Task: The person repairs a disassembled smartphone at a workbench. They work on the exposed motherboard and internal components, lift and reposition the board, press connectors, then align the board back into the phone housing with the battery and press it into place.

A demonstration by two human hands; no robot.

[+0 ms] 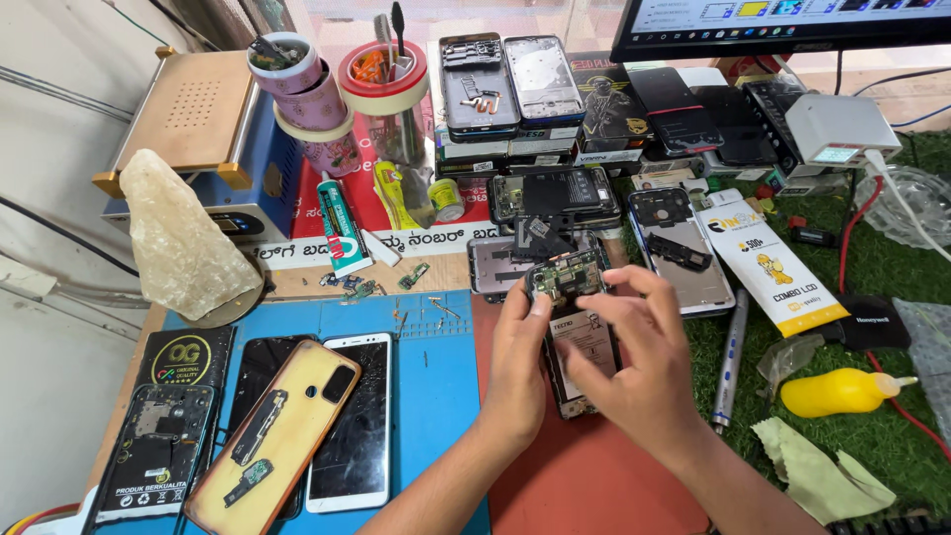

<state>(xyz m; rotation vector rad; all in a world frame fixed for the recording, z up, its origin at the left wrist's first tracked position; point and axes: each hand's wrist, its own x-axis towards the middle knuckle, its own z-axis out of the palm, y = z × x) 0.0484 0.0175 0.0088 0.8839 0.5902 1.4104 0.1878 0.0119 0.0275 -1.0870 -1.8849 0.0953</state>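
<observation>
Hidden: the lower end of the opened phone (580,337) lies behind the right hand (634,372); both forearms run out of the bottom edge of the view, and the monitor (783,25) is cut off at the top right.
Hard to make out: the small parts on the phone's circuit board at its upper end are too fine to tell apart; loose screws on the blue mat (436,396) show only as specks.
Surface: a crowded desk, with the blue mat toward the left, a red-brown mat (584,485) at the front middle and green artificial turf (892,436) along the right side.
Room: a pale wall runs along the desk's left edge; stacked phone frames (510,84) and rolls of tape (381,79) stand at the back edge.
Phone, place: over the far end of the red-brown mat, near the desk's middle.
Phone, axis: its long axis runs front to back, slightly tilted, the board end toward the back edge, open back facing up.
Left hand (515,362): curled round the phone's left side, thumb on its edge, gripping it.
Right hand: fingers bent over the phone's right side and top, holding it.
Near the right hand: a grey pen-shaped tool (730,362) lying on the turf, and a yellow squeeze bottle (842,391) farther right.
Front-left corner: a cracked white phone (352,426) and a yellow phone case (272,441).
</observation>
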